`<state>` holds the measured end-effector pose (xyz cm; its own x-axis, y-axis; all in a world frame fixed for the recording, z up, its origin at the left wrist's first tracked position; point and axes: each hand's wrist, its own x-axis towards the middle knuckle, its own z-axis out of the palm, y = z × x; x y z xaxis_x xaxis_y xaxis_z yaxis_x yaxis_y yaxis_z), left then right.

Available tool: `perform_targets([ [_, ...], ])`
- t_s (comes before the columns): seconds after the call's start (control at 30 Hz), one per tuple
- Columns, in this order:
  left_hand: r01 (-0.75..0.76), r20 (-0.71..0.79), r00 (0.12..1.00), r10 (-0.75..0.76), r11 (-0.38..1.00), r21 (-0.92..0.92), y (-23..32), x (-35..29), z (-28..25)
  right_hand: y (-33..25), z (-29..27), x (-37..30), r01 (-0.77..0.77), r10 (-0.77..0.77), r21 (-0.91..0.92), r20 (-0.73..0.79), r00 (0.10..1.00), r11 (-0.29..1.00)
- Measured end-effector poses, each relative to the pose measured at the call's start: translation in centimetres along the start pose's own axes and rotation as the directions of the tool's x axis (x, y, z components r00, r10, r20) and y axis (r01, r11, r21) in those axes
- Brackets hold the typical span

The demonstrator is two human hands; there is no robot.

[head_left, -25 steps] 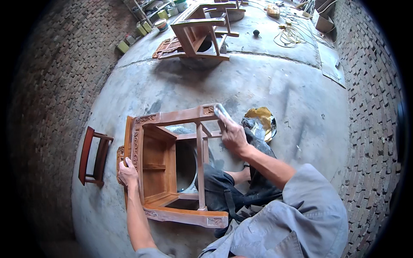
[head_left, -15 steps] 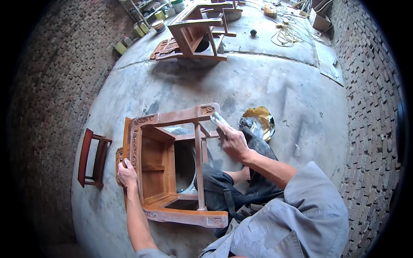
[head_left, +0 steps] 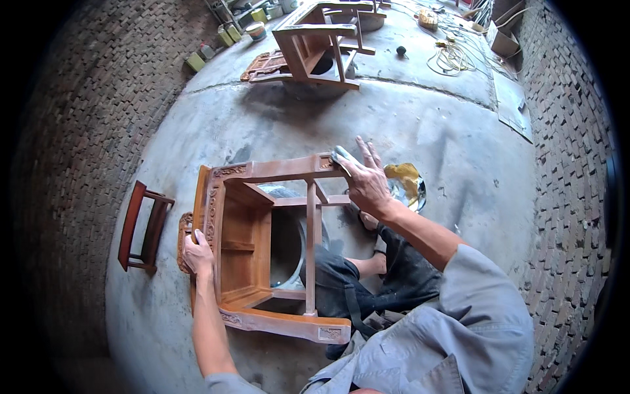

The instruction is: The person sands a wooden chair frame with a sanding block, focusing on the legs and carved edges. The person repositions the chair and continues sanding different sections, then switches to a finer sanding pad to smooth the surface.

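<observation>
A wooden chair (head_left: 279,169) with carved corners lies on its side before me, its seat underside facing me and its legs pointing right. My left hand (head_left: 199,255) is closed round the edge of the seat on the left, thumb on top. At the far leg's end, my right hand (head_left: 369,187) presses a pale folded piece of sandpaper (head_left: 346,159) against the wood near the carving. Two of its fingers stick up and apart. Pale dust coats parts of the frame. A round, drum-like support (head_left: 295,284) shows through the chair's frame.
Left of the chair stands a small dark red wooden stool (head_left: 134,223). Beyond my right hand lies a yellow-lined bag or bowl (head_left: 408,180). Another chair (head_left: 315,56) lies on its side farther off. Coiled cable (head_left: 453,58) and tubs (head_left: 256,30) lie toward the back; brick walls flank both sides.
My right hand has shifted slightly right and up at the leg's end, and its fingers have spread. My left hand keeps its hold on the seat edge. The view has shifted a little.
</observation>
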<state>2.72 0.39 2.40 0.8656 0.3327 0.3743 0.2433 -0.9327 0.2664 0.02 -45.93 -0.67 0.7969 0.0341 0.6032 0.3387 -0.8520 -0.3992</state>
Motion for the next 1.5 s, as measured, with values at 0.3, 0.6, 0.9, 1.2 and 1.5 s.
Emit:
perform_targets([
  [0.3,0.029,0.007,1.0,-0.029,1.0,-0.001,-0.1,-0.2,0.1,-1.0,0.5,1.7,0.075,-0.06,-0.143,0.106,0.993,0.987],
  [0.6,0.019,0.018,1.0,-0.019,0.999,-0.043,0.1,-0.4,0.0,-1.5,1.0,2.5,0.198,-0.189,-0.065,0.12,0.975,0.978],
  [0.9,0.019,0.019,1.0,-0.019,0.999,-0.043,0.1,-0.2,0.0,-2.5,0.7,1.3,0.223,-0.214,-0.05,0.133,0.968,0.974],
  [1.2,0.001,0.003,1.0,-0.001,1.0,-0.004,0.0,-0.2,0.4,-2.2,1.1,1.5,0.32,-0.314,-0.043,0.106,0.943,0.947],
  [1.5,-0.037,-0.048,0.998,0.034,0.996,-0.082,0.8,-0.5,0.0,1.3,-4.6,0.0,-0.204,0.137,0.308,0.225,0.965,0.929],
])
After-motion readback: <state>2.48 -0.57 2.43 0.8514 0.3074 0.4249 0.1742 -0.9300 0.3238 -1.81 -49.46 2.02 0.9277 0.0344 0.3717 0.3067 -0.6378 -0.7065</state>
